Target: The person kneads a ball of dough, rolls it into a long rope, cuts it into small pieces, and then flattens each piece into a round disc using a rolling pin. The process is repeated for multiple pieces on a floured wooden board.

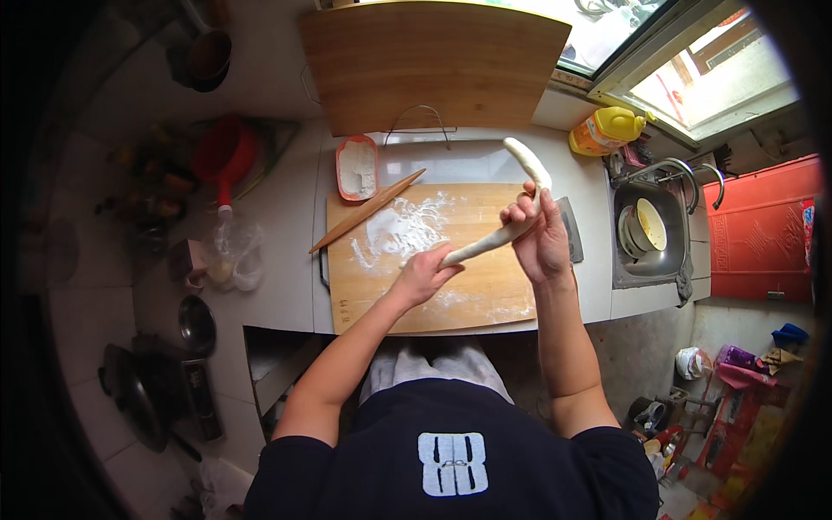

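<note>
A long rope of pale dough (484, 246) stretches between my two hands above a wooden board (481, 292). My left hand (426, 276) grips its lower, thinner end. Higher up and to the right, my right hand (539, 237) is closed around the rope, and a thicker end bends up past the fingers. Loose white flour (409, 224) is scattered over the board. A tapered wooden rolling pin (367, 211) lies slantwise across the board's upper left corner. Just behind it stands a red-rimmed tub of flour (357, 170).
A second wooden board (435, 65) leans upright at the back beside a wire rack (421, 127). At right are a dark flat blade (572, 231), a yellow oil jug (608, 131) and a steel sink (653, 270) holding bowls (648, 224). Leftward are a plastic bag (237, 257) and a red ladle-like pan (224, 153).
</note>
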